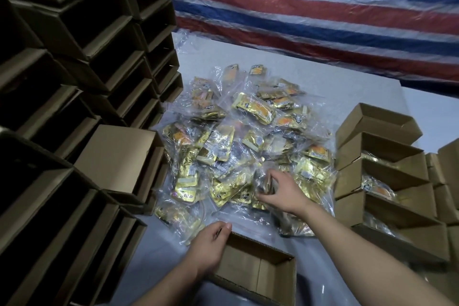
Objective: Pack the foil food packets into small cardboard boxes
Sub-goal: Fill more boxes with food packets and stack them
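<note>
Striped red, white and blue tarpaulin [323, 7] hangs behind a pale grey counter [335, 87], which fills the middle of the view. Stacks of empty brown cartons [74, 62] rise along the left side, open faces dark, and one lighter carton [116, 156] lies on its side at their foot. At the right edge a row of filled boxes [387, 181] stands open, with gold wrappers showing inside several of them.

Spread across the counter between these is a loose heap of foil packets [243, 136], gold and orange, many sealed in clear plastic bags. An open cardboard box [258, 271] sits nearest the person, just below the heap, with nothing visible in it.

The left hand [211, 243] rests on the box's far left corner, fingers [224, 227] loosely curled over the rim. The right hand [280, 194] reaches into the near edge of the heap, its fingers [267, 181] bent and closed around a bagged bundle of packets [263, 187], thumb underneath.
</note>
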`<action>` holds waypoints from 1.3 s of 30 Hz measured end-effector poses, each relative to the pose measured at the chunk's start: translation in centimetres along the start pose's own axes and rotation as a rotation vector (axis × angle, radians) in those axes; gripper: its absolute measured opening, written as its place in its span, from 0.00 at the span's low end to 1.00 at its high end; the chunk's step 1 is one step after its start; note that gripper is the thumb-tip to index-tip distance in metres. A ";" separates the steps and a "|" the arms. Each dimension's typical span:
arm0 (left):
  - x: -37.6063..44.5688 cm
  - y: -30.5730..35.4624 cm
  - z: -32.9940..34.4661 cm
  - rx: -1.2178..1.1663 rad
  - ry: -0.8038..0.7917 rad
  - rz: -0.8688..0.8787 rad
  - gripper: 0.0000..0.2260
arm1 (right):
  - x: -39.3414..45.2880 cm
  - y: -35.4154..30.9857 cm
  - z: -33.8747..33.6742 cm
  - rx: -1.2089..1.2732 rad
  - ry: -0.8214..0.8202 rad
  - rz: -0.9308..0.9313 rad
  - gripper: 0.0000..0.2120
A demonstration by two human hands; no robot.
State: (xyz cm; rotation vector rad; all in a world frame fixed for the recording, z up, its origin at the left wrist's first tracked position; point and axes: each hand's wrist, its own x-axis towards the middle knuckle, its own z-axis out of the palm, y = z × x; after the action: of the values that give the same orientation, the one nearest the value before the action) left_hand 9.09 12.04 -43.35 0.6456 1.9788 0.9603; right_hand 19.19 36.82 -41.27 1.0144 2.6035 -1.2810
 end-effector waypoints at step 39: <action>-0.4 11.4 1.4 -0.224 -0.089 0.011 0.18 | -7.3 -2.1 0.0 1.724 0.657 0.414 0.34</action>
State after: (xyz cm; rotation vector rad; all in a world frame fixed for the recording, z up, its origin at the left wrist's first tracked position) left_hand 11.46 18.88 -34.42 0.5632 1.7608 1.1212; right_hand 23.62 32.05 -37.43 2.0764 0.5933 -3.2948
